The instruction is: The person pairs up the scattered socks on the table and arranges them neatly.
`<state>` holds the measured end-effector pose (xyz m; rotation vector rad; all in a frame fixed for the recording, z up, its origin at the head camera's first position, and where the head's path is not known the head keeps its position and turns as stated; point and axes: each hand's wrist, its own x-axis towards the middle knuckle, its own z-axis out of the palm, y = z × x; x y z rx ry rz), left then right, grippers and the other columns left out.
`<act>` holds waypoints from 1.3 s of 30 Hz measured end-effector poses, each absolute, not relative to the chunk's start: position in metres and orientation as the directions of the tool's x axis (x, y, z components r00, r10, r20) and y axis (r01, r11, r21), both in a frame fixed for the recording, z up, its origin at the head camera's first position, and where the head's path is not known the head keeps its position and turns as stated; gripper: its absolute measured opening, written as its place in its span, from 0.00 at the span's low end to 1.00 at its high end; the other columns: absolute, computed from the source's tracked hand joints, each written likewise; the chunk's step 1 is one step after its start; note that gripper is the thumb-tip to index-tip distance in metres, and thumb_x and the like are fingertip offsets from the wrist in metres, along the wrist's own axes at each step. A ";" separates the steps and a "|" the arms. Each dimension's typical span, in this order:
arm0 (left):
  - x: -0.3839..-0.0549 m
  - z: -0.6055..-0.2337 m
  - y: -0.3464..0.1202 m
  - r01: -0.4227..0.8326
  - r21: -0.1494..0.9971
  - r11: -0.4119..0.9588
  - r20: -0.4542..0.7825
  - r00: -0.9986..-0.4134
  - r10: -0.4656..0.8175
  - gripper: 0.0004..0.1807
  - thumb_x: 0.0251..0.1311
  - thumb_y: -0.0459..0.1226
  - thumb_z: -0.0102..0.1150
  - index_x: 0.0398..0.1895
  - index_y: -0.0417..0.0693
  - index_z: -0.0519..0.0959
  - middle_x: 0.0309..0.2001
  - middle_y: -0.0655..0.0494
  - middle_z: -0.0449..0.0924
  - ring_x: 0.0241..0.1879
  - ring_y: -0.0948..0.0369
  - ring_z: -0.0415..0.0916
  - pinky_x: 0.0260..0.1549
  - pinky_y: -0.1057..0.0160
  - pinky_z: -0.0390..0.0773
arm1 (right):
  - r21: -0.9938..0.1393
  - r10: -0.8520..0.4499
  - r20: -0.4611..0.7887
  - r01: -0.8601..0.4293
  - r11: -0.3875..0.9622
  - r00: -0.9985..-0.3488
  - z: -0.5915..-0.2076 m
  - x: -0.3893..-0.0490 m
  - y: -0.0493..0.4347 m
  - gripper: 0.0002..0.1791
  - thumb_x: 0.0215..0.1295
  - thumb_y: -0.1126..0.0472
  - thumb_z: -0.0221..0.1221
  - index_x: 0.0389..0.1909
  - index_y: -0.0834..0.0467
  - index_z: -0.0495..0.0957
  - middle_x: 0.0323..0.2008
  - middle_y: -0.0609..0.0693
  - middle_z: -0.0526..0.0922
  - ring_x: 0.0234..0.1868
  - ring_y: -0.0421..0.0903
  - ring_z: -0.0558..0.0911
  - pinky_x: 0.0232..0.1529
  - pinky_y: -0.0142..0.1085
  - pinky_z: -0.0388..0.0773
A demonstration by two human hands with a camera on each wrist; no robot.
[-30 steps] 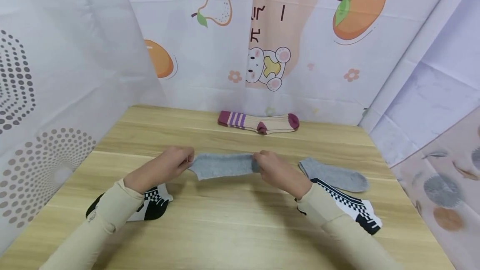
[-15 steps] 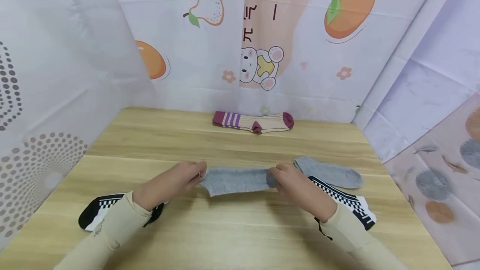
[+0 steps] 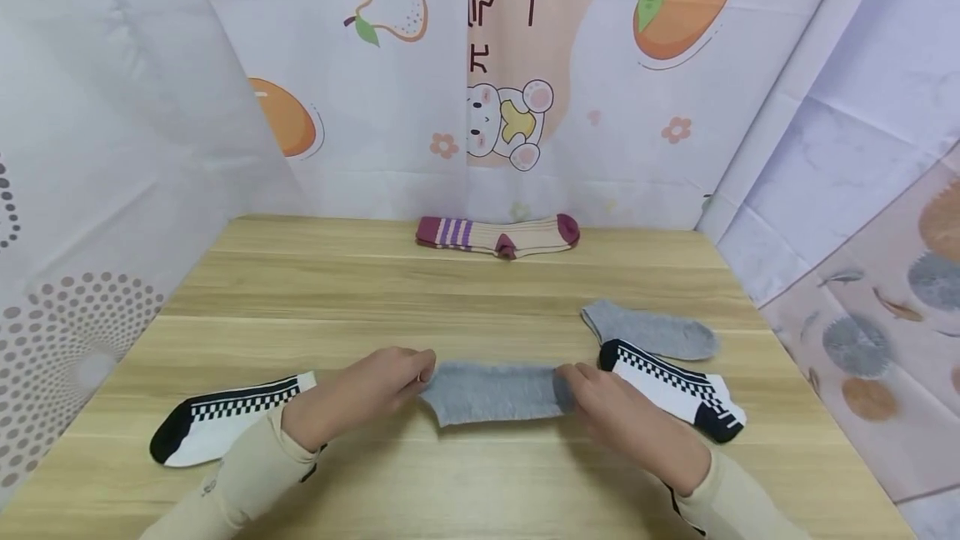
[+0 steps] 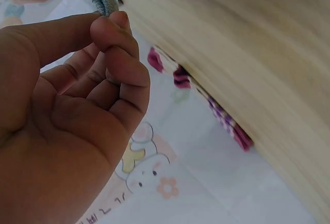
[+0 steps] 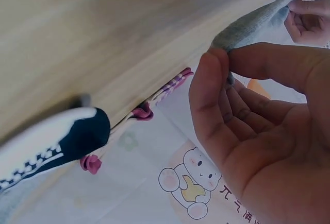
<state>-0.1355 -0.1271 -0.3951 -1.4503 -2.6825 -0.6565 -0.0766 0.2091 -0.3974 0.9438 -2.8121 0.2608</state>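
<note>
The left hand (image 3: 392,382) and right hand (image 3: 603,402) are pinching opposite ends of a grey sock (image 3: 495,394), which is hanging above the worktop (image 3: 465,494), presumably so that tension is flattening it.

On my wood-grain tbl (image 3: 480,294), a maroon/cream sock (image 3: 483,237) lies by the far edge. To my R there's a gray sock (image 3: 656,333) w/ a blk/wht sock (image 3: 667,388) nearer me; 2nd blk/wht sock (image 3: 217,427) on my L.

behind the held sock (image 3: 497,394), another sock (image 3: 486,237) lies on the table (image 3: 420,302).
</note>
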 end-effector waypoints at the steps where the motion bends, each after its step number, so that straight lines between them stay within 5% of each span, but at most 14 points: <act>1: -0.134 -0.396 -0.125 0.802 0.354 0.481 0.200 -0.568 0.798 0.14 0.63 0.25 0.59 0.28 0.49 0.68 0.22 0.66 0.65 0.24 0.71 0.62 0.25 0.72 0.70 | -0.116 -0.578 0.199 -0.605 0.788 -0.791 -0.399 -0.074 0.210 0.21 0.47 0.77 0.64 0.45 0.65 0.75 0.29 0.51 0.78 0.27 0.45 0.78 0.25 0.37 0.76; 12: -0.120 -0.411 -0.113 0.754 0.416 0.509 0.023 -0.568 0.823 0.13 0.65 0.28 0.57 0.25 0.52 0.70 0.20 0.68 0.64 0.21 0.72 0.60 0.20 0.73 0.67 | -0.141 -0.587 0.085 -0.593 0.793 -0.805 -0.413 -0.064 0.210 0.17 0.49 0.76 0.62 0.42 0.64 0.78 0.33 0.52 0.81 0.32 0.47 0.82 0.33 0.40 0.80; 25: -0.125 -0.390 -0.109 0.757 0.338 0.559 0.056 -0.609 0.791 0.12 0.67 0.33 0.58 0.26 0.52 0.69 0.20 0.67 0.63 0.21 0.70 0.61 0.22 0.70 0.68 | -0.124 -0.583 0.213 -0.613 0.780 -0.784 -0.404 -0.055 0.224 0.19 0.52 0.72 0.66 0.46 0.57 0.81 0.29 0.44 0.79 0.28 0.39 0.78 0.27 0.32 0.76; 39: -0.141 -0.385 -0.084 0.825 0.239 0.512 0.088 -0.544 0.834 0.11 0.68 0.32 0.57 0.28 0.52 0.69 0.21 0.65 0.62 0.21 0.69 0.58 0.21 0.70 0.64 | -0.109 -0.426 0.393 -0.502 0.858 -0.815 -0.405 -0.050 0.258 0.14 0.54 0.67 0.71 0.42 0.56 0.83 0.29 0.42 0.81 0.29 0.36 0.78 0.30 0.33 0.78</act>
